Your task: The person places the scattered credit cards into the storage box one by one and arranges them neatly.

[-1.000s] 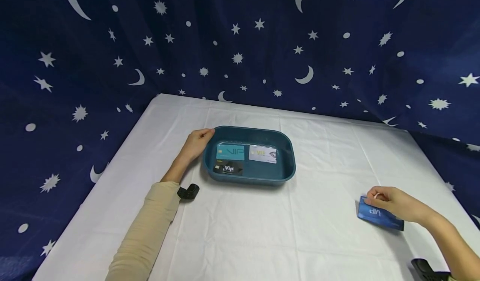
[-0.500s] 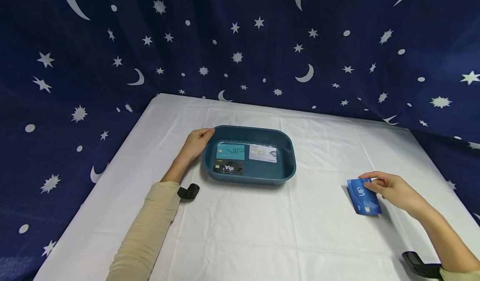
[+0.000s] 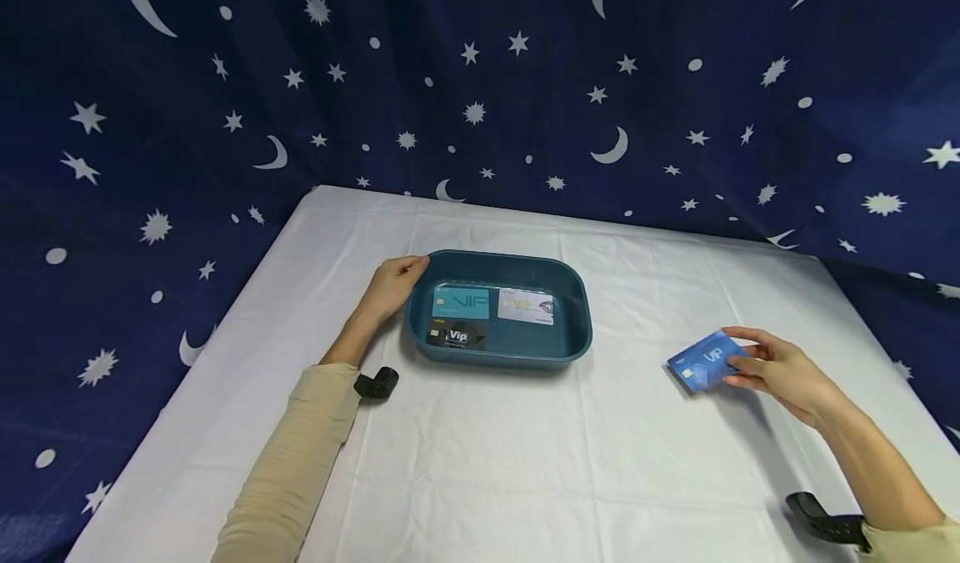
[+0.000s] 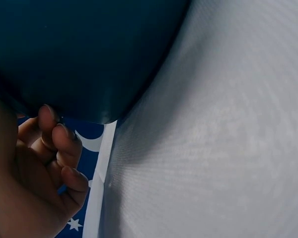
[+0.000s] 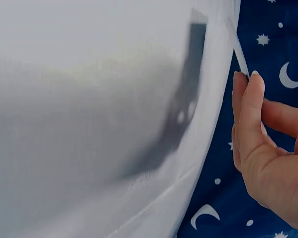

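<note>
My left hand (image 3: 395, 286) grips the far left corner of a dark teal plastic tub (image 3: 498, 361); in the left wrist view its curled fingers (image 4: 67, 144) meet the tub's rim. Inside, flat on the bottom, lie a turquoise VIP card (image 3: 461, 304), a white VIP card (image 3: 526, 307) and a black Vip card (image 3: 457, 334). Out to the right, my right hand (image 3: 787, 375) pinches a blue VIP card (image 3: 701, 361) by one end, with its printed face up. The right wrist view shows this card (image 5: 241, 52) edge-on, held between fingertips and thumb above its shadow.
A white cloth (image 3: 480, 463) covers the table. Behind it and at both sides hangs a dark blue curtain (image 3: 525, 87) with moons and stars. Each wrist carries a black strap device, such as the left one (image 3: 377, 384).
The right hand has carried the blue card up and leftward, turning it so that its lettering now reads upright. The left hand and the tub have stayed put.
</note>
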